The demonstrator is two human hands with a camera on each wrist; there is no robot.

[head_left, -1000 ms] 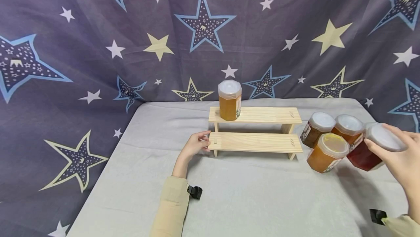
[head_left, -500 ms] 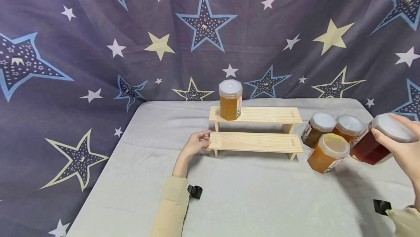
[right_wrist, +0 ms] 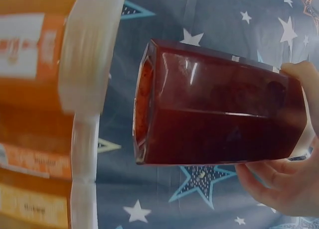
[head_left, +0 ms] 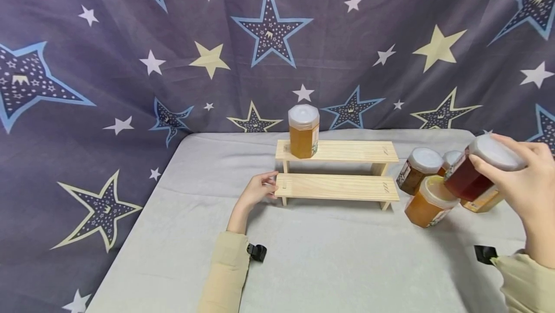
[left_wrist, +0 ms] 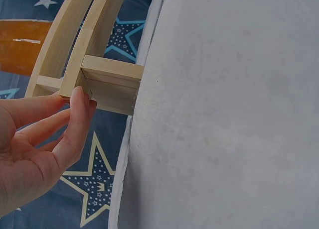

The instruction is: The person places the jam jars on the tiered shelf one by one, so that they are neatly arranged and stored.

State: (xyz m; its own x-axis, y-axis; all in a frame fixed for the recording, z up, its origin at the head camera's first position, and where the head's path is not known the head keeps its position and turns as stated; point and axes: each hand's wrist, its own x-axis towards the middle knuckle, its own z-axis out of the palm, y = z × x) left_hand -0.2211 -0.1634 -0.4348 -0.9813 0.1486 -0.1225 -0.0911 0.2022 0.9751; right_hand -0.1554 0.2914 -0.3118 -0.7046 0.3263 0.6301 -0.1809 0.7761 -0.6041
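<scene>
My left hand [head_left: 255,190] pinches the left end of the lower step of a two-step wooden shelf [head_left: 334,188]; in the left wrist view, thumb and fingers meet at the board's corner [left_wrist: 75,84]. My right hand [head_left: 526,183] grips a jar of dark red contents [head_left: 468,178] by its whitish lid, tilted and raised above other jars at the right. Its faceted side fills the middle of the right wrist view. An amber jar [head_left: 303,132] stands at the left of the upper step.
Beneath the raised jar are a front amber jar [head_left: 427,204] with a yellowish lid, a dark brown jar [head_left: 418,171], a partly hidden orange jar [head_left: 482,203] and another mostly hidden one [head_left: 451,159]. A star-patterned curtain [head_left: 173,38] hangs behind the grey cloth-covered table [head_left: 347,255].
My right hand has lifted the dark red jar off to the right, then up and back leftward over the others, uncovering an orange jar. The left hand stays on the shelf.
</scene>
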